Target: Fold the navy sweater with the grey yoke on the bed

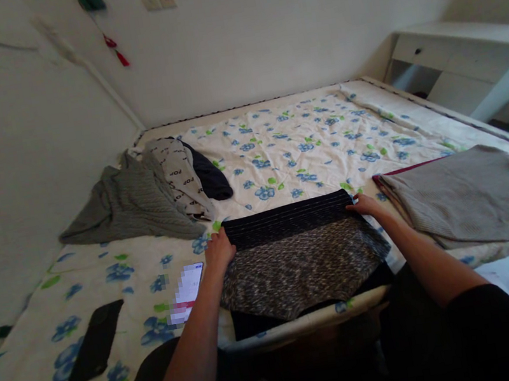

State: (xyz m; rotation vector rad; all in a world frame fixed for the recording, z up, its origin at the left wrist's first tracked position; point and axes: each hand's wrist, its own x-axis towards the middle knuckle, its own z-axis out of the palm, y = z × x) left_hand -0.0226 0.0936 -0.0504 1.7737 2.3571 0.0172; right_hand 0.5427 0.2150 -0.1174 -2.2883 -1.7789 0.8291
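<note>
A speckled brown-and-black knit garment lies flat at the bed's near edge. Along its far side runs a wide black ribbed band, and black cloth shows under its near edge. It looks like a skirt or shorts; I cannot tell which. My left hand grips the left end of the band, fingers closed on it. At the opposite end, my right hand pinches the band's corner. To the left of my left forearm a phone with a lit screen rests on the sheet.
The bed has a blue-flowered sheet. Grey knitwear, a printed light cloth and a dark cloth are heaped back left. A black case-like object lies front left. Folded grey clothing is right; a white cabinet stands behind.
</note>
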